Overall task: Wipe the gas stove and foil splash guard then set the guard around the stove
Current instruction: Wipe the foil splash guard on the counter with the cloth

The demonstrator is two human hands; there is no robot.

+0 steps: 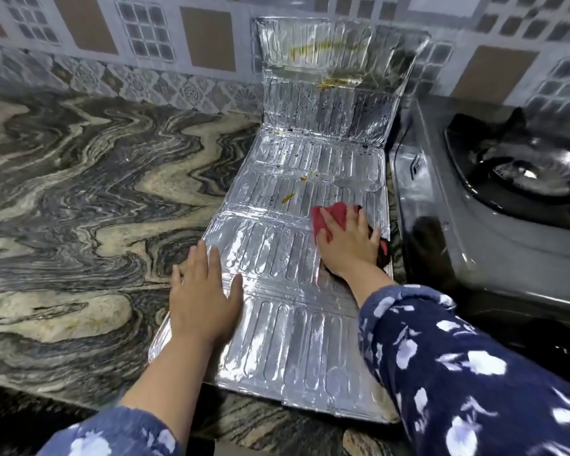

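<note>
The left hand (202, 291) lies flat, fingers straight, pressing the near left edge of the ribbed silver foil splash guard (277, 311) to hold it down. The right hand (349, 245) presses a crumpled red cloth (331, 217) against the guard's right side, fingers spread over the cloth; whether the thumb curls under it cannot be told.

The guard lies unfolded on the swirled grey-and-cream stone countertop (79, 192), just beside the grey gas stove (474, 205). Its far panels fold upward and lean toward the patterned tile wall (178, 44).

Progress, judged from the surfaces:
- Near panels: no visible residue; likely wiped.
- Middle panels, just beyond the cloth: yellow-brown food specks (288, 199) remain.
- Upright far panels: yellow streaks (326, 47) and dark spatter remain.
- Stove: condition of its top and black burner (520, 169) cannot be judged here.
- Placement of the guard around the stove: not yet done.

Obstructions: none on the countertop left of the guard. The stove sits close on the right, limiting cloth travel at that edge.
</note>
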